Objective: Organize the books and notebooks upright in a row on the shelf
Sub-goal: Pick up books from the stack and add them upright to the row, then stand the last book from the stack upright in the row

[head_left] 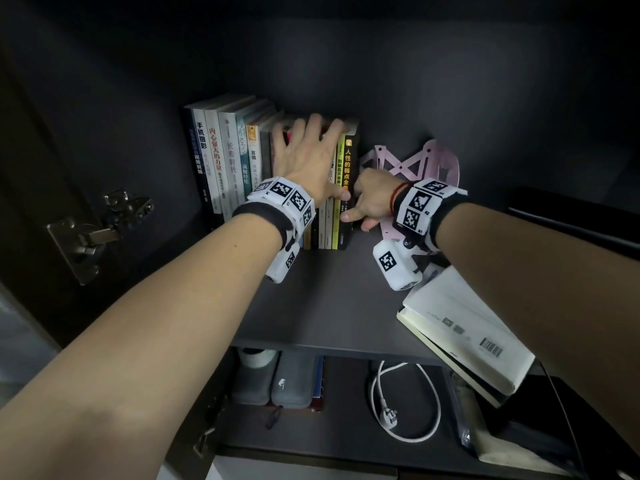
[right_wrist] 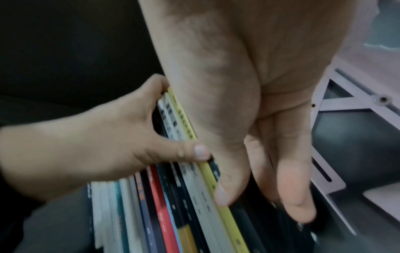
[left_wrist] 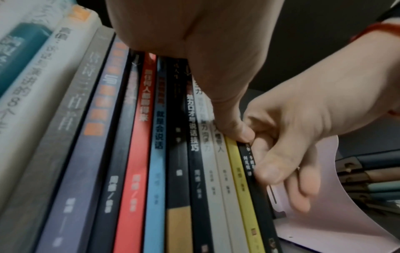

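- Head view: my left hand [head_left: 309, 157] lies spread flat over the spines of the book row [head_left: 239, 161]; my right hand [head_left: 372, 199], just beside it, pinches the black end book [head_left: 349, 188]. A loose notebook [head_left: 464, 327] lies flat under my right forearm, not yet shelved.
- Left wrist view: thumb on the yellow spine [left_wrist: 240, 179]. I judge it best to keep the palm bracing while seating the end book square.
- Right wrist view: blurred; pink bookend [right_wrist: 329, 106] partly hidden, contact with the books unclear.
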Demonstrator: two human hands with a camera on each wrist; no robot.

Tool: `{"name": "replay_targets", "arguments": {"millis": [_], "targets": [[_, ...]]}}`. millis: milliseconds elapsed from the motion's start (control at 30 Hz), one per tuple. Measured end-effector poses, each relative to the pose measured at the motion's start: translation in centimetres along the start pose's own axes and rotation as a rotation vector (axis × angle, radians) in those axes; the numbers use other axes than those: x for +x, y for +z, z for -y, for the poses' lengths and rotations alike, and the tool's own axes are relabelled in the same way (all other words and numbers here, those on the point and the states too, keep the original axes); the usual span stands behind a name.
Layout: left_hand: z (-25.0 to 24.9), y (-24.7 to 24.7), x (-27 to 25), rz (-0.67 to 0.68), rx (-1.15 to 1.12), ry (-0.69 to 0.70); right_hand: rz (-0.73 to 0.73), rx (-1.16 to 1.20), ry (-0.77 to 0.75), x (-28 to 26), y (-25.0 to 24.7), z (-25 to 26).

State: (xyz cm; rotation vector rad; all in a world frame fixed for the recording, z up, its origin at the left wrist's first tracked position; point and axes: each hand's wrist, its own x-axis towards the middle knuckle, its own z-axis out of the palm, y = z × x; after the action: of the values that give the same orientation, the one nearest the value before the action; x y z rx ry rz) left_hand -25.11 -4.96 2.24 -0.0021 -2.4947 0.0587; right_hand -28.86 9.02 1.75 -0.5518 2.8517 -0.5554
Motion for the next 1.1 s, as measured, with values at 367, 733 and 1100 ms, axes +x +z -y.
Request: {"name": "replay_targets", "arguments": {"millis": [367,733,1100], "targets": [[-5.6,-2.4,-3.8,-0.079,-0.037,-0.004,0.130,0.078,0.107,-7.0,-5.7,-7.1],[-17.0,-4.7,-8.7,0.954,-0.222,0.090,0.187,-0.256,0.383,-14.9,-4.1,-15.6],[-21.8,-5.3,-12.9,0.960,-0.034,0.139,0.160,-0.005,0.419,-18.1,-3.2,-16.9]]}}
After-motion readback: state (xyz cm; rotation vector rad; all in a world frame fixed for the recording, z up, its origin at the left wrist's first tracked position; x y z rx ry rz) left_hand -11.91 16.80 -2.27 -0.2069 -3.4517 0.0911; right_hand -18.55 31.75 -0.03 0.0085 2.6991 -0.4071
